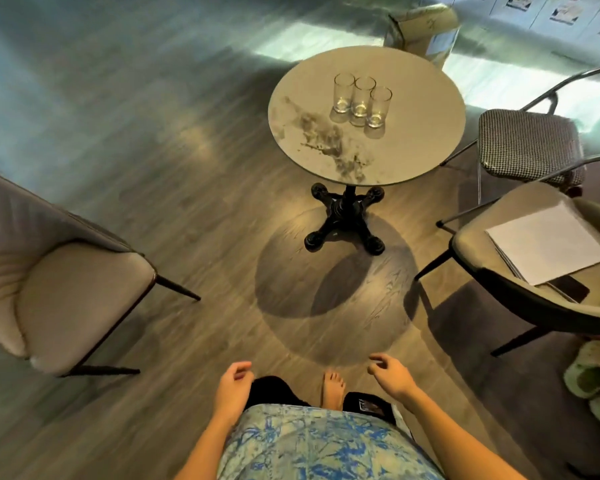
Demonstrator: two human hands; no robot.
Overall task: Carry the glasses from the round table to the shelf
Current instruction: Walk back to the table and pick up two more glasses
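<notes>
- Your left hand [232, 386] hangs low at the bottom of the view, fingers loosely curled and apart, holding nothing.
- Your right hand [390, 374] hangs at the same height on the other side, fingers likewise spread in a loose curl, also empty.
- Both of your hands are well apart from the round surface [413, 157], which stands ahead of you on a black four-footed pedestal base [343, 220].
- Three clear glasses stand upright on the far half of that surface in a short diagonal row, each just beside the next: the far-left glass [343, 93], the middle glass [362, 100] and the near-right glass [378, 107]. Whether they touch one another cannot be told.
- A dark mottled patch [326, 136] marks the top of the surface to the left of and nearer than the glasses.
- One bare foot [333, 388] shows between your hands on the wooden floor [187, 202]; below it, your patterned blue-and-white garment [319, 445] fills the lower edge.
- A pale cushioned chair [59, 292] stands to your left.
- A grey armchair [541, 306] to your right carries white sheets of paper [548, 244]; a houndstooth chair [527, 147] stands beyond it, near the surface.
- Green slippers [593, 379] lie on the floor at the right edge.
- A cardboard box [423, 29] sits on the floor behind the surface.
</notes>
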